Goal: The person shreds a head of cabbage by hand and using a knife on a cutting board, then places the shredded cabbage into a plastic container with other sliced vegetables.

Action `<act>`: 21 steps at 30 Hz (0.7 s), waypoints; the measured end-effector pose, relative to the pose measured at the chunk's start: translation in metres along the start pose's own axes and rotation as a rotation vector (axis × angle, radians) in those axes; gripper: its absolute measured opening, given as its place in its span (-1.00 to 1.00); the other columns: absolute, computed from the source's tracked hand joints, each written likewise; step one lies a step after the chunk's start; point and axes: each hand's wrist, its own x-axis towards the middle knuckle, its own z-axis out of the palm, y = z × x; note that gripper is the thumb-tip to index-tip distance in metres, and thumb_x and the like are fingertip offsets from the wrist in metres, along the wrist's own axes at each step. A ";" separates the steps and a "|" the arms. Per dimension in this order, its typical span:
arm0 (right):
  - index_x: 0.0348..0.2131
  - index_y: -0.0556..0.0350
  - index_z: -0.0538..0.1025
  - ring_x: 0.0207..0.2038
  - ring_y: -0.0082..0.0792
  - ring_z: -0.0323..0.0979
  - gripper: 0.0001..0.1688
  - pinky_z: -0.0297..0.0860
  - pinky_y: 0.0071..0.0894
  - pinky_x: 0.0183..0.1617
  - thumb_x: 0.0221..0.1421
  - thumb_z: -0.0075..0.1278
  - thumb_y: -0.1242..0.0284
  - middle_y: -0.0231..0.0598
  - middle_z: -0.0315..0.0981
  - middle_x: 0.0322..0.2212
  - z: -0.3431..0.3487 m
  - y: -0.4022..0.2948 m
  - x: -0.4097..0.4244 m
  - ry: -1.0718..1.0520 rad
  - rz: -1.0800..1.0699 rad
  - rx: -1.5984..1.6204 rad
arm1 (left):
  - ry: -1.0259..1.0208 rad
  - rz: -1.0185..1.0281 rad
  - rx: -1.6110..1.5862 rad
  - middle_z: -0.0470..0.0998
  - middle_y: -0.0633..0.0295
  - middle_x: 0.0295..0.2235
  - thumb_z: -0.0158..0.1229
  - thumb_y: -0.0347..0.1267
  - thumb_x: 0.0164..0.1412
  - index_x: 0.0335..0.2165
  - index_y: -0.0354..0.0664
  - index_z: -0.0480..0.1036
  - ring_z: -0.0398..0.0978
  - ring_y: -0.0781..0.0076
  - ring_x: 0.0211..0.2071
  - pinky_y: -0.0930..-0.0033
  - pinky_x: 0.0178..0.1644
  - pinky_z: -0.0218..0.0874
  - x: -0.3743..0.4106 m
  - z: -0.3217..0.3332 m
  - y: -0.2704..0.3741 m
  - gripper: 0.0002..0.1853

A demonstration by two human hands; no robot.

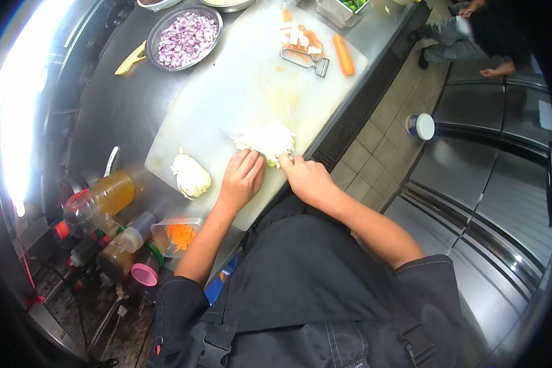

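Observation:
A loose pile of finely cut pale cabbage [267,140] lies near the front edge of a large white cutting board [198,115]. My left hand [244,175] rests at its near side with bent fingers, holding down cabbage mostly hidden under it. At the pile's right, my right hand [309,178] is closed in a fist around what appears to be a knife handle, hidden by the fingers. A thin knife tip [226,134] shows past the left of the pile; cabbage covers the rest of the blade. An uncut cabbage chunk [192,177] sits left of my left hand.
Up the board lie a Y-shaped peeler [321,68], peelings and a carrot [343,55]. A bowl of diced red onion [187,40] stands beyond. Shredded carrot fills part of a plastic tub [158,230] near bottles [115,195]. Another person [469,37] is at far right; a bucket [424,127] is on the floor.

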 end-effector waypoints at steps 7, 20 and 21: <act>-0.13 0.16 0.33 -0.45 0.14 0.64 -0.80 0.59 0.01 -0.39 0.25 -0.06 0.54 0.13 0.51 -0.41 0.007 0.000 -0.017 -0.033 0.039 -0.013 | 0.035 -0.020 -0.035 0.55 0.07 -0.11 0.34 -0.61 0.04 -0.17 -0.35 0.56 0.52 0.07 -0.02 0.12 0.03 0.43 -0.005 0.006 0.001 -0.69; -0.02 0.12 0.38 -0.45 0.10 0.66 -0.70 0.59 0.00 -0.43 0.26 -0.08 0.50 0.07 0.57 -0.45 -0.001 -0.010 -0.021 -0.009 0.044 -0.092 | 0.053 -0.028 -0.028 0.58 0.02 -0.08 0.36 -0.59 0.11 -0.17 -0.37 0.59 0.56 -0.03 -0.01 0.07 0.07 0.45 -0.008 0.010 0.000 -0.73; -0.04 0.13 0.38 -0.46 0.11 0.66 -0.72 0.58 -0.01 -0.44 0.26 -0.08 0.51 0.07 0.56 -0.45 0.016 -0.005 -0.018 0.029 0.039 -0.060 | 0.036 -0.041 -0.039 0.58 0.02 -0.08 0.37 -0.59 0.11 -0.16 -0.38 0.59 0.56 -0.03 -0.01 0.07 0.06 0.45 -0.006 0.007 -0.003 -0.73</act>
